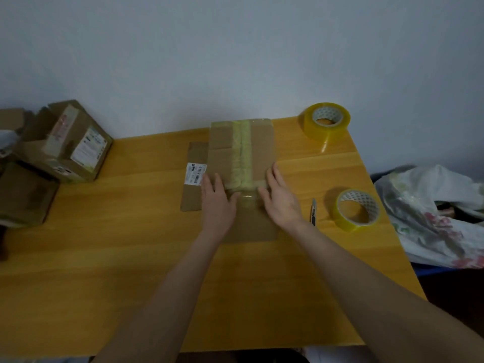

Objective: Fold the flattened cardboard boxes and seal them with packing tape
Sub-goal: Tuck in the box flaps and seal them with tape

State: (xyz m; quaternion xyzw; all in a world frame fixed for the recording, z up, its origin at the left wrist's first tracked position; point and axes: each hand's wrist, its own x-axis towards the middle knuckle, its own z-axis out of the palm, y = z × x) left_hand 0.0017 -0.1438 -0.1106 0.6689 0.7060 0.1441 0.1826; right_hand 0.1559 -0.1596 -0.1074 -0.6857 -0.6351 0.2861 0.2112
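Observation:
A folded brown cardboard box (262, 148) stands in the middle of the yellow table (117, 231), with a wide strip of yellowish tape (241, 153) along its top seam and down its near face. My left hand (217, 203) lies flat with straight fingers on the box's near left edge. On the near right edge my right hand (279, 197) presses flat beside the tape. Under the box, on its left, lies a flat cardboard piece (192, 195) with a white barcode label (195, 174).
Two rolls of clear yellowish tape sit on the right, one at the far corner (327, 120), one nearer (357, 209). A utility knife (313, 212) lies between the box and the nearer roll. Made-up boxes (70, 145) stand far left. A plastic bag (432, 216) lies beyond the right edge.

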